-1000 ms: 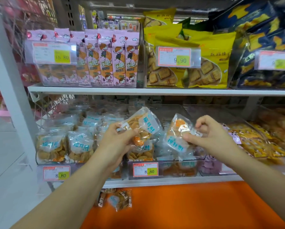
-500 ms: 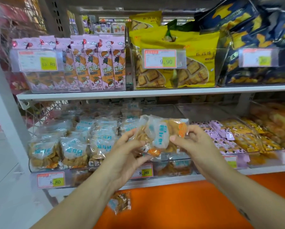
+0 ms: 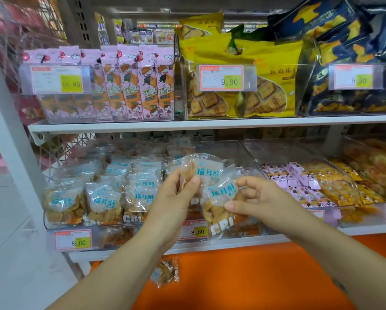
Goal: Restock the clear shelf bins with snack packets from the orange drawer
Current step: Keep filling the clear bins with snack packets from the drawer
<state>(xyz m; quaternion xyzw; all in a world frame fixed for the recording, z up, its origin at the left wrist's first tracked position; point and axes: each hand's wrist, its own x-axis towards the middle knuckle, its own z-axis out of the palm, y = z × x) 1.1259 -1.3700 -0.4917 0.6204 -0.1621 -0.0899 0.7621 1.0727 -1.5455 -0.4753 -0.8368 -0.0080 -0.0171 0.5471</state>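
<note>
My left hand (image 3: 176,198) pinches a clear snack packet (image 3: 203,170) with blue lettering, held upright in front of the lower shelf. My right hand (image 3: 257,198) grips a second, matching packet (image 3: 219,198) just below and to the right of the first; the two packets overlap. Both sit over the front of the clear shelf bin (image 3: 236,153), whose rear part shows bare. The bin to its left (image 3: 53,222) is packed with the same packets. One more packet (image 3: 166,272) lies in the orange drawer (image 3: 243,276) below the shelf.
The upper shelf (image 3: 187,125) carries pink packs (image 3: 129,86), yellow biscuit bags (image 3: 243,86) and dark blue bags (image 3: 355,52). Bins to the right hold small purple packets (image 3: 299,180) and orange-yellow packets (image 3: 344,182). Price tags line the bin fronts. A white upright (image 3: 6,130) stands at left.
The two packets, held apart a second ago, came together in front of the middle bin. Both hands have sunk slightly toward its front, and the right-hand packet now hangs lower.
</note>
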